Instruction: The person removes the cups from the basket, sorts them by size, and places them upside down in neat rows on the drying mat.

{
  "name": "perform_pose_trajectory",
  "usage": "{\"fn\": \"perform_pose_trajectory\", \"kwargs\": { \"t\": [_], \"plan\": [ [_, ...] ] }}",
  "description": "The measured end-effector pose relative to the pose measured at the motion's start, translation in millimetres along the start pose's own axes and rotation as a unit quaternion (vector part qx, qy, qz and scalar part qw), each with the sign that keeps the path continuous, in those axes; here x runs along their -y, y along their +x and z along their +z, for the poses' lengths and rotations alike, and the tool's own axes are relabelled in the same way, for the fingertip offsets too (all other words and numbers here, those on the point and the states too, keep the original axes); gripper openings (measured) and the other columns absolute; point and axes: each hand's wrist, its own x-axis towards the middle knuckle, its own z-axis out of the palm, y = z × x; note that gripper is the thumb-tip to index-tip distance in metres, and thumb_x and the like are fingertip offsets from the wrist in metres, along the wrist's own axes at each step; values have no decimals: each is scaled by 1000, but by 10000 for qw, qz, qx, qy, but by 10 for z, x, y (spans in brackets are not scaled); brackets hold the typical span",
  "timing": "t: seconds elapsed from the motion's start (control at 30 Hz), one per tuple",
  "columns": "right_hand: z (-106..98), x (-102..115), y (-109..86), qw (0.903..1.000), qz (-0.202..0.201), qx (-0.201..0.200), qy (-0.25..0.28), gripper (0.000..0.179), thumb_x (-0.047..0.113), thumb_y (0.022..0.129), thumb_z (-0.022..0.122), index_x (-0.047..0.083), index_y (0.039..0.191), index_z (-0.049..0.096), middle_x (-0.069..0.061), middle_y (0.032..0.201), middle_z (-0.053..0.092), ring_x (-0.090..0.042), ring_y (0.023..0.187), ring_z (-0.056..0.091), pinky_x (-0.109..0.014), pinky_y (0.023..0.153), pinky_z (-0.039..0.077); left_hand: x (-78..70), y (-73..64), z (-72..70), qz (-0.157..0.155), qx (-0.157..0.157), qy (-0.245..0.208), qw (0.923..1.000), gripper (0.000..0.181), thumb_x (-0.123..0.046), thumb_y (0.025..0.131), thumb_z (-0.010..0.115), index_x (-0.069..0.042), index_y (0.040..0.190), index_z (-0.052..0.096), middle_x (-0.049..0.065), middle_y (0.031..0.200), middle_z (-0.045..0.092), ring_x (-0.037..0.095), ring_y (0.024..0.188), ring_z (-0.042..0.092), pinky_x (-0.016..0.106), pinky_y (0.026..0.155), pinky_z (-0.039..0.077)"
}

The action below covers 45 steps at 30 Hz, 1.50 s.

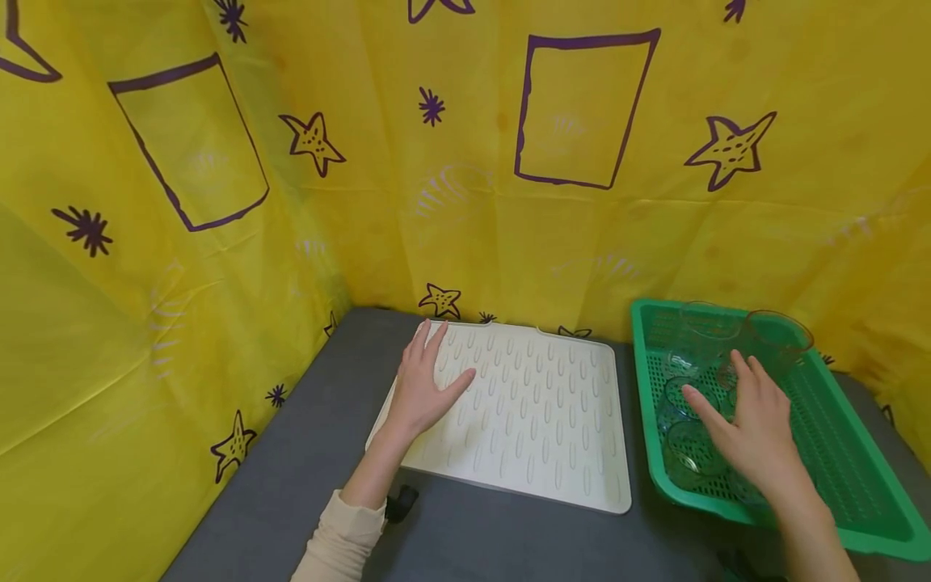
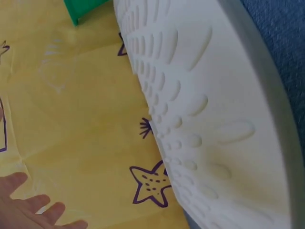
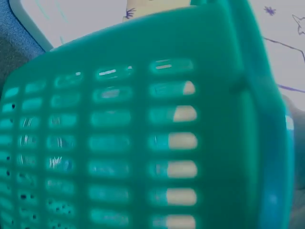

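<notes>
My left hand (image 1: 422, 392) is held over the left part of a white ribbed draining board (image 1: 524, 412), thumb and fingers spread, with nothing in it. In the left wrist view, fingertips (image 2: 52, 212) of that hand show at the lower left, apart from the board. Over a green plastic basket (image 1: 883, 485) is my right hand (image 1: 760, 428), its fingers extended and thumb apart. Clear drinking glasses stand in the basket, among them a tall one (image 1: 701, 333), one with a reddish rim (image 1: 789, 323) and a bluish one (image 1: 680, 404). Whether the right fingertips touch a glass cannot be told.
A dark grey table (image 1: 313, 453) lies under everything. Yellow cloth (image 1: 465, 234) with purple drawings hangs behind and to the left, close to the board's back edge. The basket's slotted side wall (image 3: 138, 119) fills most of the right wrist view.
</notes>
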Motion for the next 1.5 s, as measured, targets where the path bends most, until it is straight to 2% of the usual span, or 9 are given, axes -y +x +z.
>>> {"fn": "perform_pose_trajectory", "kwargs": {
  "t": [0.1, 0.2, 0.3, 0.43, 0.63, 0.8, 0.9, 1.13, 1.5],
  "plan": [
    [-61, -38, -18, 9998, -87, 43, 170, 83, 36, 97, 59, -10, 150, 15, -43, 147, 18, -64, 129, 17, -77, 98, 12, 12, -25, 1, -32, -162, -806, 9966, 72, -37, 86, 71, -15, 148, 40, 10, 154, 33, 31, 139, 32, 58, 108, 29],
    [-105, -59, -55, 9998, -36, 184, 99, 80, 36, 94, 63, -10, 148, 25, -42, 140, 31, -62, 122, 30, -73, 88, 27, 24, -52, 6, -241, -160, -1663, 9857, 64, -28, 88, 72, -14, 145, 45, 8, 147, 44, 28, 133, 42, 55, 107, 34],
    [-125, -81, -95, 9992, -41, 388, -101, 78, 37, 91, 68, -10, 144, 34, -40, 134, 39, -56, 110, 43, -65, 78, 39, 28, -78, 4, -498, -59, -2583, 9648, 58, -20, 90, 71, -11, 142, 47, 9, 142, 49, 30, 128, 48, 55, 104, 37],
    [-143, -107, -157, 9963, 59, 846, -142, 84, 39, 89, 71, -11, 144, 32, -38, 133, 39, -55, 101, 52, -60, 72, 49, 19, -112, -8, -905, 176, -3507, 9319, 51, -16, 93, 67, -8, 140, 49, 12, 139, 51, 35, 126, 49, 51, 103, 40],
    [-124, -135, -235, 9927, 183, 1182, -125, 89, 41, 85, 75, -11, 143, 32, -35, 133, 40, -57, 102, 54, -60, 75, 49, 16, -187, -28, -1397, 655, -4122, 8980, 51, -18, 95, 63, -7, 141, 46, 15, 139, 49, 31, 125, 50, 44, 103, 42],
    [-90, -150, -269, 9907, 199, 1333, -205, 90, 44, 82, 77, -10, 141, 34, -34, 130, 42, -55, 102, 55, -59, 75, 50, 26, -252, -22, -1501, 1006, -4571, 8709, 52, -19, 95, 62, -6, 142, 44, 19, 139, 47, 37, 127, 48, 46, 104, 41],
    [-78, -155, -290, 9888, 200, 1453, -264, 91, 45, 81, 77, -11, 140, 35, -34, 130, 42, -56, 104, 54, -59, 75, 49, 29, -289, -4, -1521, 1164, -4642, 8647, 52, -18, 94, 62, -5, 141, 44, 21, 140, 45, 35, 126, 49, 46, 104, 41],
    [-33, -176, -309, 9879, 92, 1499, -387, 90, 44, 79, 79, -12, 136, 38, -34, 127, 47, -53, 103, 54, -59, 74, 48, 40, -364, 52, -1583, 1381, -4656, 8597, 53, -17, 93, 63, -5, 141, 45, 17, 139, 48, 28, 123, 52, 44, 103, 42],
    [23, -175, -300, 9856, 201, 1593, -530, 95, 47, 77, 80, -14, 135, 37, -35, 125, 48, -52, 106, 52, -59, 75, 47, 43, -435, 106, -1445, 1654, -4571, 8619, 51, -13, 94, 60, -3, 142, 44, 20, 139, 48, 32, 125, 51, 42, 102, 43]
  ]
}}
